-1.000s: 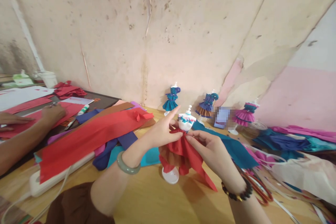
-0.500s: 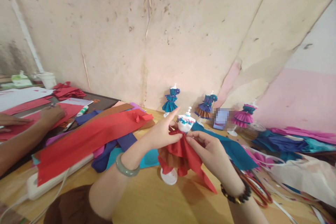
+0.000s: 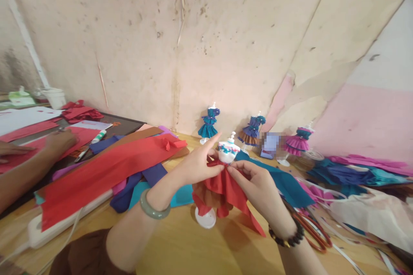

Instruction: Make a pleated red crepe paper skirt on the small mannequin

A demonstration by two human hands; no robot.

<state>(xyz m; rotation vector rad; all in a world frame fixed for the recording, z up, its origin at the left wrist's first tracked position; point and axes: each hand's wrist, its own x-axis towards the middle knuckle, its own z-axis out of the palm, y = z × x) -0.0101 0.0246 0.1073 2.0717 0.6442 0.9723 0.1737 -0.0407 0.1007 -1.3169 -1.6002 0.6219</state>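
In front of me a small white mannequin (image 3: 228,154) stands upright on a round white base (image 3: 205,218), its bust wrapped with a blue and pink trim. Red fabric (image 3: 238,193) is gathered in folds round its waist over a brown layer, with a loose pointed end hanging down to the right. My left hand (image 3: 203,159) pinches the gathered top edge at the waist, its index finger pointing up. Close beside it, my right hand (image 3: 253,178) pinches the same red fabric between thumb and fingers. The fingertips partly hide the waist.
Several dressed mannequins (image 3: 209,122) stand along the wall. A long red strip (image 3: 106,172) lies over a white power strip (image 3: 45,230) at left. Orange-handled scissors (image 3: 314,232) and fabric piles (image 3: 348,174) lie right. A co-worker's hand (image 3: 61,142) rests on red cloth at far left.
The whole view has shifted very slightly. Both hands keep their pinch on the red fabric at the waist, with hardly any movement.
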